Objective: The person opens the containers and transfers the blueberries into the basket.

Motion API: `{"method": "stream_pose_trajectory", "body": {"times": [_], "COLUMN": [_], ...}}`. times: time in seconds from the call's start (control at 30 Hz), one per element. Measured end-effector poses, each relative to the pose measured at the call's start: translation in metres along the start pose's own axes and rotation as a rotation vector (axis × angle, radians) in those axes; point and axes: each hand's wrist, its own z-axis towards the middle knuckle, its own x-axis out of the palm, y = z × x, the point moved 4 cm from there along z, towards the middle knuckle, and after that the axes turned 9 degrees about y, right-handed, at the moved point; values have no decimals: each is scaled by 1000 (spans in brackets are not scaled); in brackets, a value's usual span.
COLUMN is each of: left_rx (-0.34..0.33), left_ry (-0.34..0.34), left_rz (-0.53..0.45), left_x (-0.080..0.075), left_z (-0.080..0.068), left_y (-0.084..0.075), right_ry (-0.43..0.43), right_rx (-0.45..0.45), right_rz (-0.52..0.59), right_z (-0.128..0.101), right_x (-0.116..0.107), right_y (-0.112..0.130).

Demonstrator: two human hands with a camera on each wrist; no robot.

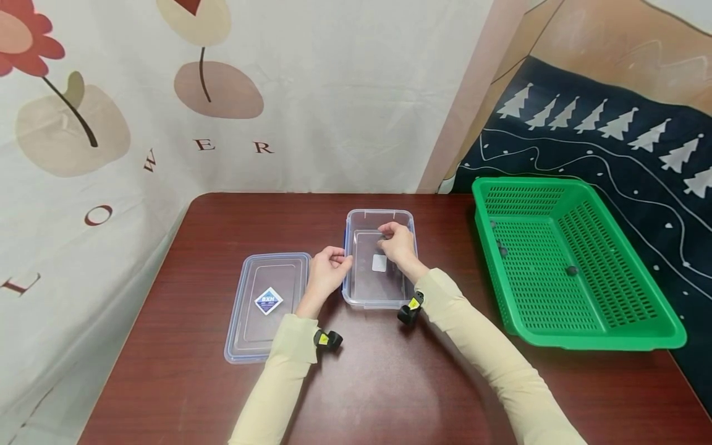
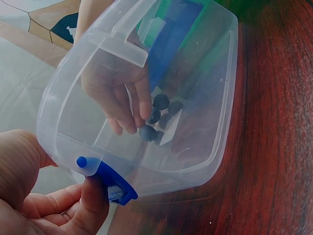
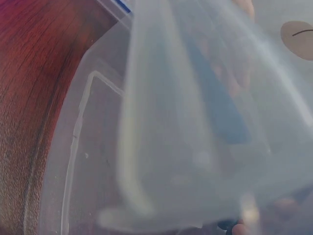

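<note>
A clear plastic food container (image 1: 356, 295) stands uncovered on the table. At its left side my left hand (image 1: 328, 272) holds the container by the wall and blue clasp (image 2: 115, 183), fingers curled. My right hand (image 1: 397, 244) reaches inside over the container's floor, thumb and fingers slightly apart. In the left wrist view, several small dark balls (image 2: 160, 102) show through the wall, close under the right fingertips; one looks to touch a finger. From the head view that right hand hides them. The clear lid (image 1: 253, 327) with a blue rim and diamond sticker lies flat beside my left forearm.
A green slotted basket (image 1: 606, 341) stands at the table's right side, with several dark balls (image 1: 572, 271) inside. The brown table (image 1: 384, 371) meets a patterned curtain (image 1: 334, 123) at the back. Both wrists wear small black cameras (image 1: 410, 309).
</note>
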Motion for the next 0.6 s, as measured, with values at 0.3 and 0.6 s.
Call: {"method": "stream_pose_trajectory", "body": {"times": [0.3,0.6], "left_rx": [5,16], "left_ry": [-3,-4], "left_rz": [7,7], "left_x": [0,-1], "left_z": [0,-1], "left_y": [0,0], "right_ry": [38,74], "right_rx": [-15,-25], "right_rz": [-133,-206], "right_z": [0,0], "right_x": [2,3], "right_y": [1,2]}}
